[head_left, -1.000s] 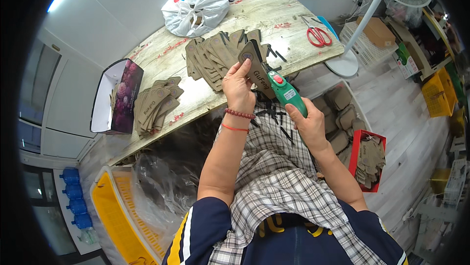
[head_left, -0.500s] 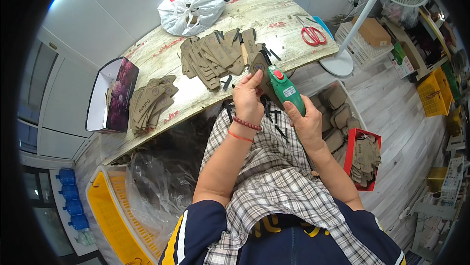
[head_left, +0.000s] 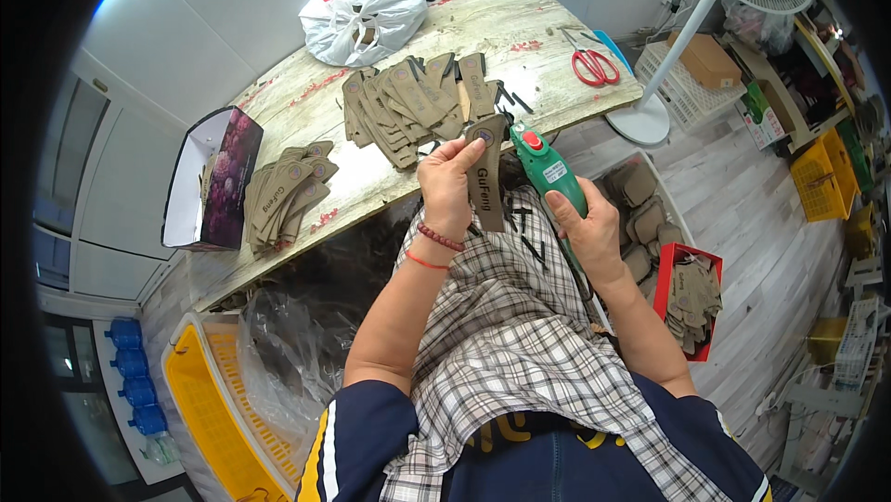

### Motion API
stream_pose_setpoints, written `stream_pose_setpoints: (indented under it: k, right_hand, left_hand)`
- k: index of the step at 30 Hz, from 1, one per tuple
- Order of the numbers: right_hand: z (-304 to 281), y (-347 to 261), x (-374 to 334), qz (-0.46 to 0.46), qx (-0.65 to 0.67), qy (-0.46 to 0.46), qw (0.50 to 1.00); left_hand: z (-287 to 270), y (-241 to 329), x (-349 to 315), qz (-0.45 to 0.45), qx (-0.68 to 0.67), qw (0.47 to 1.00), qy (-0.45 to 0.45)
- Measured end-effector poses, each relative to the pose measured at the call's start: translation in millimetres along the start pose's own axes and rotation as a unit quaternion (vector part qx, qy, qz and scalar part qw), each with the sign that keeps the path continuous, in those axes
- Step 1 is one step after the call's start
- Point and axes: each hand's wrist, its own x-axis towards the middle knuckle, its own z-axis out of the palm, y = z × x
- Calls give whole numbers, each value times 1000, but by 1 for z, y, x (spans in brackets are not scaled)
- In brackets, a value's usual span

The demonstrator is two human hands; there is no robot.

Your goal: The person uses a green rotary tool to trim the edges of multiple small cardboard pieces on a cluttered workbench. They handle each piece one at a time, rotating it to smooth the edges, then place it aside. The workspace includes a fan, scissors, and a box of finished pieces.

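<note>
My left hand (head_left: 444, 185) pinches a long brown fabric piece (head_left: 484, 177) near its top, a dark printed mark running down it. The piece hangs over my lap by the table edge. My right hand (head_left: 590, 229) is wrapped round a green handheld electric cutter (head_left: 549, 166) with a red button. The cutter's head is close beside the top of the piece; whether they touch I cannot tell. Dark trimmed strips (head_left: 533, 250) lie on my checked apron (head_left: 520, 316). Beyond my left hand, a spread of similar brown pieces (head_left: 404, 105) lies on the table.
On the worn table (head_left: 520, 29) are another brown stack (head_left: 290, 191), a flowered box (head_left: 232, 163), a white plastic bag (head_left: 362, 15) and red-handled scissors (head_left: 594, 67). To my right stand a red box (head_left: 663, 302) of brown pieces and a fan (head_left: 687, 47). A yellow crate (head_left: 209, 400) sits at left.
My left hand has moved left and slightly down with the fabric piece, which now hangs more upright, apart from the cutter's body. My right hand and cutter have shifted slightly right.
</note>
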Motion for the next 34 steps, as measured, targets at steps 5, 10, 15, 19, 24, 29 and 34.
stream_pose_setpoints:
  k: [5,10,15,19,24,29,34]
  right_hand:
    - [-3,-4,0,9,-6,-22,1000]
    - [1,-1,3,-6,-20,-32,999]
    - [18,-2,10,-13,-19,-55,998]
    - [19,-1,8,12,-11,-48,999]
    - [14,23,8,11,-15,-48,999]
    - [19,33,11,50,-19,-57,997]
    - [19,39,18,66,-39,-45,996]
  left_hand:
    - [-6,22,-1,29,57,998,-28]
    - [-24,38,8,29,133,989,-57]
    - [-44,64,13,8,239,968,-70]
    - [-116,115,34,109,323,940,16]
    - [-249,139,77,144,769,577,235]
    - [-175,97,125,369,735,542,172]
    - [-98,26,200,290,831,459,117]
